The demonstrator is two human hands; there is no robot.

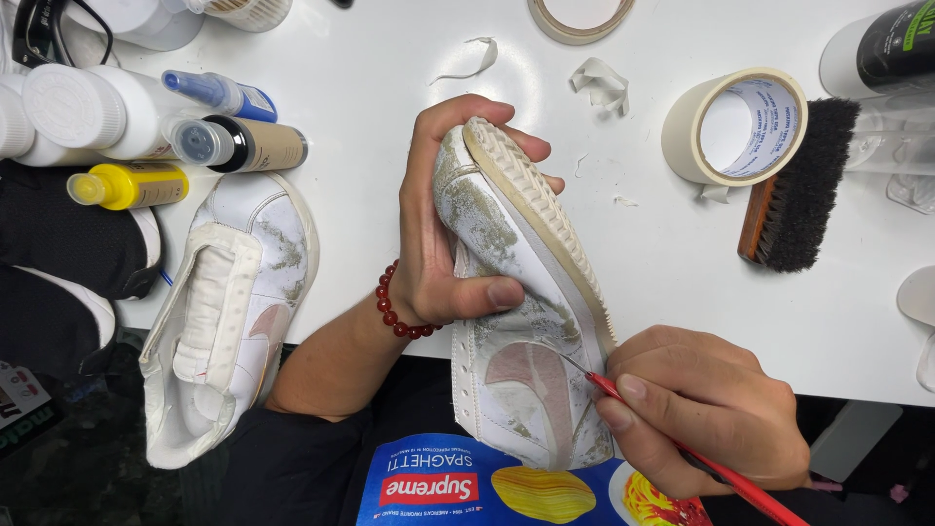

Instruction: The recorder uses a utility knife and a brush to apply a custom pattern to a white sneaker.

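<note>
Cluttered white table [390,88], dark floor [78,458]

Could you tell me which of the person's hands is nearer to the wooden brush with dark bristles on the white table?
The right hand, holding a red paintbrush, sits below the wooden brush with dark bristles. The left hand, gripping the dirty white sneaker, is farther off to its left.

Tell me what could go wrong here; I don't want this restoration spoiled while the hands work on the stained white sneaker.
The left hand grips the white sneaker in mid-air while the right hand works a thin red brush near its sole edge; a slip could mark the upper. The left thumb rests on the side panel and might smudge it. The second sneaker overhangs the table edge and could fall.
</note>
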